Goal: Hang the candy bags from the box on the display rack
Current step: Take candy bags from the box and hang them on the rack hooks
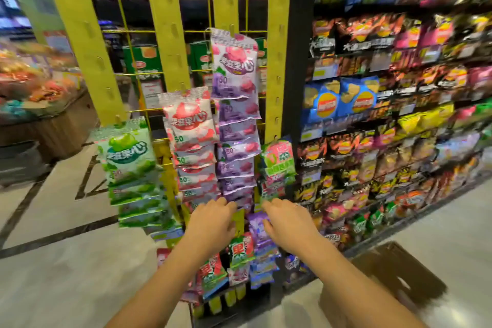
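A yellow display rack [165, 34] with hanging strips stands in front of me. Columns of candy bags hang on it: green bags [127, 152] at the left, pink bags [190, 125], purple bags [235, 72] and green-red bags [278, 160] at the right. My left hand [211, 224] reaches to the bottom of the pink and purple columns, fingers curled against the bags. My right hand [288, 221] is beside it, fingers bent at a purple bag [257, 226] low on the rack. Whether either hand grips a bag is unclear. The cardboard box [383, 282] sits on the floor at the lower right.
A tall black shelf [399, 114] packed with chip bags fills the right side. A wooden produce stand [40, 104] is at the far left. More mixed candy bags [239, 250] hang low under my hands. Tiled floor [66, 261] spreads to the left.
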